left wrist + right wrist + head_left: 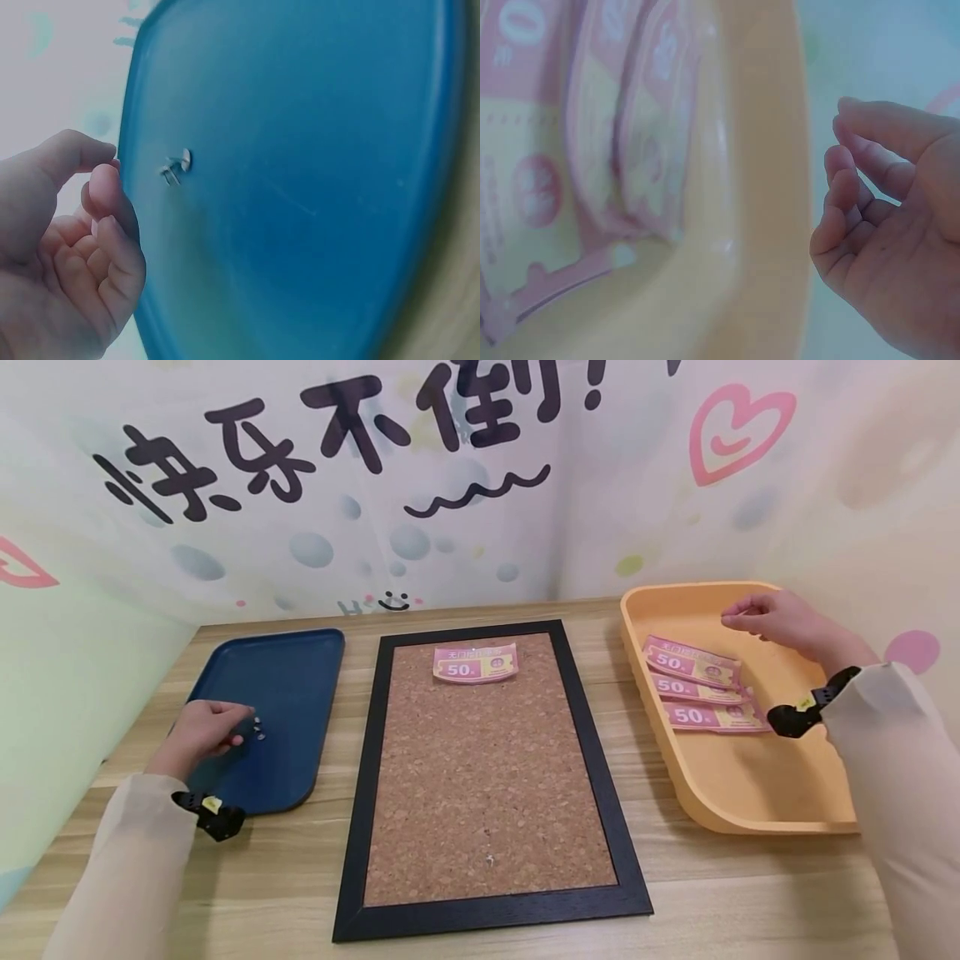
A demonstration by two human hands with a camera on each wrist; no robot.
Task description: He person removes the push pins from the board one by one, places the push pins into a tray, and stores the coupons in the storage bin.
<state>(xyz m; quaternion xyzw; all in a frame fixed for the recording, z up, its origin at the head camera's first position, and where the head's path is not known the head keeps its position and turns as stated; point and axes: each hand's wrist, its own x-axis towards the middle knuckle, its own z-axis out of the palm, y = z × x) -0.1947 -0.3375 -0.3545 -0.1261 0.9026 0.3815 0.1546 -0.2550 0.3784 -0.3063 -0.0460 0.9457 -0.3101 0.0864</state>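
Observation:
My left hand hovers over the blue tray, just left of several small metal pins. In the left wrist view, its thumb and index fingertip nearly meet, the other fingers bend loosely, and no held thing shows; the pins lie beyond the fingertips. Over the orange tray, my right hand hangs above and right of several pink coupons. The right wrist view shows this hand apart from the coupons, fingers loosely bent, holding nothing visible.
Between the trays lies a black-framed cork board. One pink coupon is on its upper part, and a small shiny thing is near its lower edge. A printed cloth stands behind the wooden table.

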